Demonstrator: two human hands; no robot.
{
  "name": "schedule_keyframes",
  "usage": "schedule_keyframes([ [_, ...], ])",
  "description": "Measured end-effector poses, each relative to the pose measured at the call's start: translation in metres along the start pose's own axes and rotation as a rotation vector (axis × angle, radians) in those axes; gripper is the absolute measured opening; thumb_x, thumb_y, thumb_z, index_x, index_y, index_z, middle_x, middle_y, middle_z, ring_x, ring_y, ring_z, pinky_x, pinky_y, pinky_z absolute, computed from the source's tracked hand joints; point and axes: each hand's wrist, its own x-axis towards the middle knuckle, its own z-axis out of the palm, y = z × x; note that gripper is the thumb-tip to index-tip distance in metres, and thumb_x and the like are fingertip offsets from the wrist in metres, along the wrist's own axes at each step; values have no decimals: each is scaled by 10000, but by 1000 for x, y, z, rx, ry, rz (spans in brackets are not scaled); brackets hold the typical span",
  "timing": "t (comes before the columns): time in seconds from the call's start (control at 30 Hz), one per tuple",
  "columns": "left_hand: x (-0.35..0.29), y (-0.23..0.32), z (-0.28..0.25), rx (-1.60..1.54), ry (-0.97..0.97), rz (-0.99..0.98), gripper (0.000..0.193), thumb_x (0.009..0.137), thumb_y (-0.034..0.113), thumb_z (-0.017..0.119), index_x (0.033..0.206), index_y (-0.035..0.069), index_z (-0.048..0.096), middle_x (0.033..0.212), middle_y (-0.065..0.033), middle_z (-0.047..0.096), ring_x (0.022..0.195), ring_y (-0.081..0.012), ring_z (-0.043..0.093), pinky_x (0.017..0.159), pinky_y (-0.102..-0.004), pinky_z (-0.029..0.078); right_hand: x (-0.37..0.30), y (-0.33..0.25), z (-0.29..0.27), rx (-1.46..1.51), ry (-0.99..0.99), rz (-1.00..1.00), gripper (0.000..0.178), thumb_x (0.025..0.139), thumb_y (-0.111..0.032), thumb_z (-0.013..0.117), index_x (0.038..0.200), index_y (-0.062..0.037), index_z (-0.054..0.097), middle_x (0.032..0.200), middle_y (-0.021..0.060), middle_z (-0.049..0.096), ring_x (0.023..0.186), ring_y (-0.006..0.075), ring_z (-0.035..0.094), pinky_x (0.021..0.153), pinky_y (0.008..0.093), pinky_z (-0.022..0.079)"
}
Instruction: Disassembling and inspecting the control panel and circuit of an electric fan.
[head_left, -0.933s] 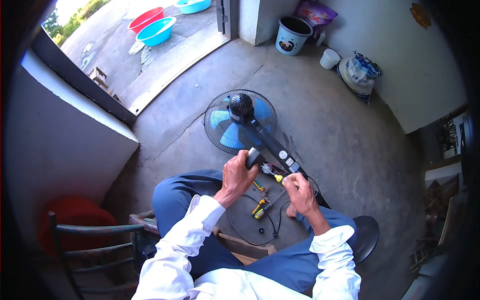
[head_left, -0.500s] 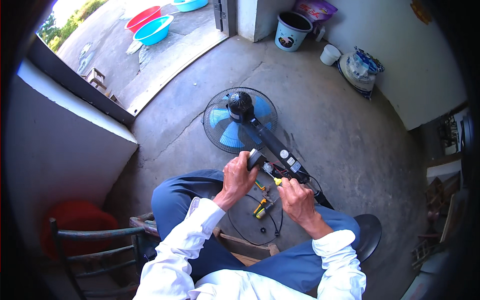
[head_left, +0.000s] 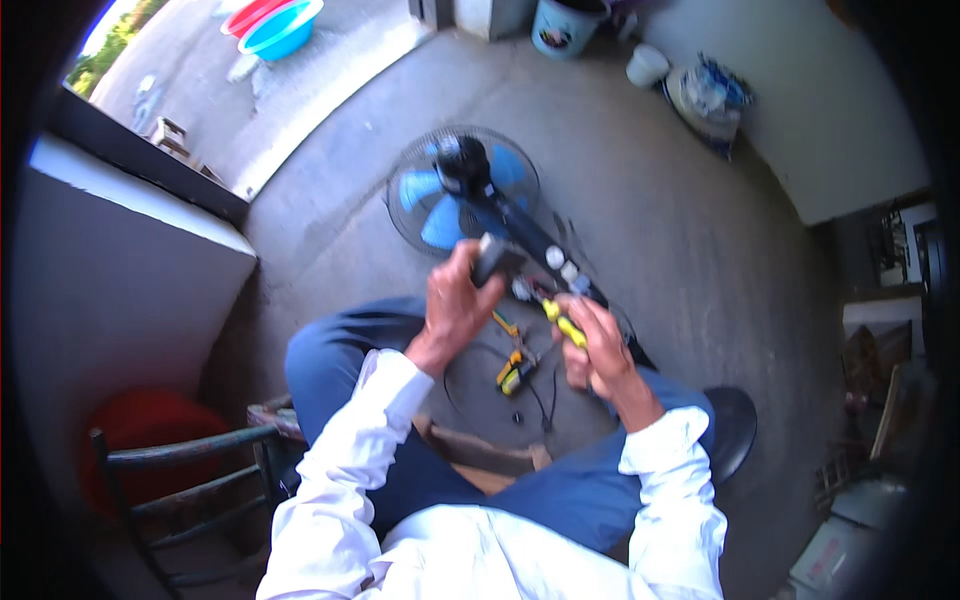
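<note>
On the grey floor, ahead of the legs, lies a blue-bladed fan with a black pole. The left hand grasps a dark block near this pole. The right hand is closed around a yellow-handled screwdriver; what its tip touches, I cannot tell. Nearer to the legs lie an orange-and-black tool and one small round black piece.

smooth plastic screwdriver handle, matt concrete floor
</note>
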Motion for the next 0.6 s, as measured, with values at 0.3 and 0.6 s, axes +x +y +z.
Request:
schedule_keyframes([
  [0.3, 2, 3, 5, 159, -139, -176, 374, 810, 171, 745, 1124, 9, 621, 877, -201, 712, 798, -294, 735, 733, -378, 560, 9, 15, -1, -1560, 240, -1143, 296, 887, -120, 683, 1148, -13, 593, 807, 100, 571, 650, 242, 622, 566, 389, 515],
  [0.6, -3, -3, 8, 114, -163, -97, 351, 838, 160, 730, 1137, 15, 615, 892, -176, 717, 807, -283, 732, 734, -366, 558, 8, 27, -1, -724, 108, -612, 250, 1012, -150, 545, 809, -4, 554, 634, 41, 538, 523, 152, 543, 516, 361, 426],
])
